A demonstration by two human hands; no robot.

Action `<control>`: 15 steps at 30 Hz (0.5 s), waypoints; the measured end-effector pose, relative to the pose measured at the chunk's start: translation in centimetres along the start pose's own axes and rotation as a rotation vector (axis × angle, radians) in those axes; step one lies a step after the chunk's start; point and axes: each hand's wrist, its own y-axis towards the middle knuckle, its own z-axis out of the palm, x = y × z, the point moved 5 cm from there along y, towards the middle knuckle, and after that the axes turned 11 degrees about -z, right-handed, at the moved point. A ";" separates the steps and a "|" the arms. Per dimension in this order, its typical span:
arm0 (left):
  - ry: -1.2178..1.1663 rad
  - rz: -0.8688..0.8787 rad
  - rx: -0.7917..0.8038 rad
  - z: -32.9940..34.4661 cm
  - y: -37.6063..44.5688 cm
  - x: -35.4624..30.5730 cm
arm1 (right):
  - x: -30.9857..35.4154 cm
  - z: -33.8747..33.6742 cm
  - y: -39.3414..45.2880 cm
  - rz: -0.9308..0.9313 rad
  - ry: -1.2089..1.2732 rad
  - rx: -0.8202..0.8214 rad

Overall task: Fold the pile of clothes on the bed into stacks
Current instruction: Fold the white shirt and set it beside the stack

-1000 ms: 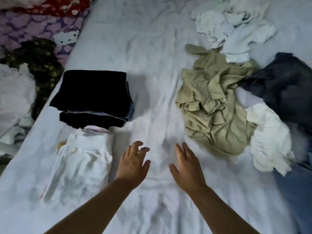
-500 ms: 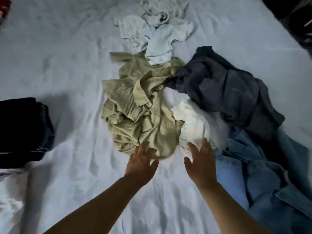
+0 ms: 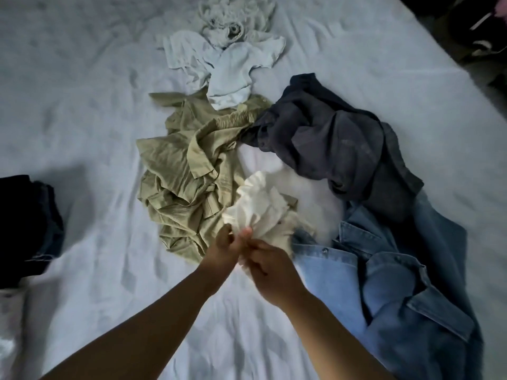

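Crumpled white garment (image 3: 258,212) pinched from below by both hands, left hand (image 3: 223,249) and right hand (image 3: 270,266) meeting at its lower edge, fingers (image 3: 227,231) curled tight into the cloth. Lifted bunch over the near edge of the pile, between khaki shirt (image 3: 186,185) on the left and denim shirt (image 3: 384,283) on the right. Beyond, a dark grey garment (image 3: 337,141) heaped against the khaki one and overlapping the denim. Farther up the bed (image 3: 82,105), pale tops (image 3: 227,64) spread flat, one touching the khaki collar area, with a knotted light bundle (image 3: 233,26) at the far end. At the left edge, well apart from the pile, a folded dark stack (image 3: 24,226) on the wrinkled sheet. Bare forearms reaching in from the bottom. Dim objects off the bed's far right corner, too dark to tell.
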 end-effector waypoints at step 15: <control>-0.005 0.102 -0.095 -12.3 -14.4 -2.4 | 13.1 -2.3 -3.7 -0.012 -0.147 -0.172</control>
